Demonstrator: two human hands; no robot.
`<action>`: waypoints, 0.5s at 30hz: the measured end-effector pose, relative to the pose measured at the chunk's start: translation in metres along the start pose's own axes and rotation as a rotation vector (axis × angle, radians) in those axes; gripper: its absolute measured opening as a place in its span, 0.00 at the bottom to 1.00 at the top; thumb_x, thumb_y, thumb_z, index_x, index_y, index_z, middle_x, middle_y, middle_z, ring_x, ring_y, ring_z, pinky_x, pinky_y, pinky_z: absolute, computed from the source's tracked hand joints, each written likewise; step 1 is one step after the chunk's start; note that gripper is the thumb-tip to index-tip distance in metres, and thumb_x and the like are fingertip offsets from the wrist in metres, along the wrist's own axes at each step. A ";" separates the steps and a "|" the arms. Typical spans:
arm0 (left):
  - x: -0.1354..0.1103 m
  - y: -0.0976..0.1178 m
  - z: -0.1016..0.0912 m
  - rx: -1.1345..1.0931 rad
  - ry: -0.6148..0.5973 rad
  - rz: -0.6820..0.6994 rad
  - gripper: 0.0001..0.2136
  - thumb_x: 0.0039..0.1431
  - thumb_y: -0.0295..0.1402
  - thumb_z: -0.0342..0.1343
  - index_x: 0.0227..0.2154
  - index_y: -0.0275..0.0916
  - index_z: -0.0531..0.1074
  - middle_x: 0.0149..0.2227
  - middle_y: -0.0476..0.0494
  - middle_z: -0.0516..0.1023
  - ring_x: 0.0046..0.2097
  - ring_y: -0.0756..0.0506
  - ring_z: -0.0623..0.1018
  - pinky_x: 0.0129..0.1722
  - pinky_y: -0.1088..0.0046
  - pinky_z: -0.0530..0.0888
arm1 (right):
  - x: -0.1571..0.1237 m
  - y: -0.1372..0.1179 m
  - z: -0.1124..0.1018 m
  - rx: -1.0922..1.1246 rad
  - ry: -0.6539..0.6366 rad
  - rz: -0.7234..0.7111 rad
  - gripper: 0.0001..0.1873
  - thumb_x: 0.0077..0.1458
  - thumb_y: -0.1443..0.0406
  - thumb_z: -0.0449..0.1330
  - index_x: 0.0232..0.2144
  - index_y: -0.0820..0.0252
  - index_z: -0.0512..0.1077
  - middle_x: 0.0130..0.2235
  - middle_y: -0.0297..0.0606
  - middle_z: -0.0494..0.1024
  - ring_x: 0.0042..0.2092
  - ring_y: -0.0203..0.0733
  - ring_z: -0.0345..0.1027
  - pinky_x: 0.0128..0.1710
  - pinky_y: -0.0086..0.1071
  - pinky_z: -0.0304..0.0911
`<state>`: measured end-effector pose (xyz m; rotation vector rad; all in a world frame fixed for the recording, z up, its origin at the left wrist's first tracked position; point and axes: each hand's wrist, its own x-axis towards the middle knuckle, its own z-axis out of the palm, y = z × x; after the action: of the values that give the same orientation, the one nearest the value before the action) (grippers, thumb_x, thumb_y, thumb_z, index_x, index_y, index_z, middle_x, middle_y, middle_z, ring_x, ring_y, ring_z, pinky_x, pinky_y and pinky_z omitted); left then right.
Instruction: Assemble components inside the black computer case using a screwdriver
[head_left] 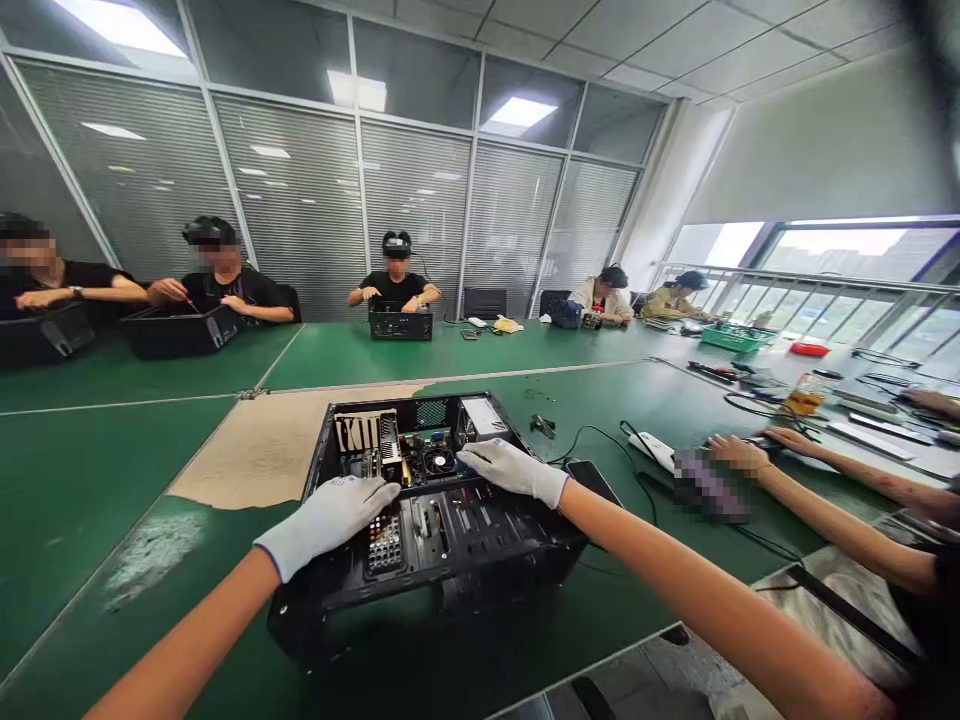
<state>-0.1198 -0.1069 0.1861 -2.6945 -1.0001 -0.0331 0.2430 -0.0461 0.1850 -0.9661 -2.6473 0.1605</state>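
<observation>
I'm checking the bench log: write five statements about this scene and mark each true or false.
1. The left hand and the right hand are both gloved in white. True.
2. A fan shows inside the case. True.
3. The case is fully closed. False: it is open, with parts showing inside.
4. Cardboard shows left of the case. True.
5. Only black things lie on the right. False: a green basket stands there.
</observation>
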 end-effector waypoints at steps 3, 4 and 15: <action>0.003 -0.011 0.010 -0.004 0.064 0.074 0.21 0.72 0.24 0.40 0.62 0.38 0.67 0.54 0.34 0.80 0.49 0.40 0.83 0.47 0.61 0.81 | -0.010 0.003 -0.016 0.130 0.056 0.095 0.21 0.73 0.58 0.44 0.40 0.61 0.74 0.41 0.40 0.79 0.40 0.41 0.68 0.46 0.33 0.62; 0.003 -0.015 0.014 -0.018 0.101 0.080 0.20 0.73 0.25 0.40 0.62 0.38 0.67 0.55 0.35 0.80 0.51 0.40 0.82 0.49 0.62 0.80 | -0.012 0.002 -0.021 0.159 0.080 0.133 0.24 0.73 0.55 0.42 0.37 0.60 0.73 0.37 0.38 0.78 0.38 0.40 0.67 0.43 0.32 0.62; 0.075 -0.041 0.011 -0.031 -0.019 0.044 0.13 0.70 0.29 0.50 0.51 0.43 0.77 0.44 0.42 0.83 0.41 0.43 0.82 0.42 0.71 0.77 | 0.077 -0.001 0.013 0.426 -0.398 0.173 0.15 0.62 0.54 0.62 0.34 0.60 0.78 0.36 0.37 0.81 0.37 0.40 0.72 0.44 0.33 0.66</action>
<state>-0.0901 -0.0262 0.1942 -2.7487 -0.9522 -0.0148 0.1822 0.0026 0.1932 -1.0958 -2.6840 1.0060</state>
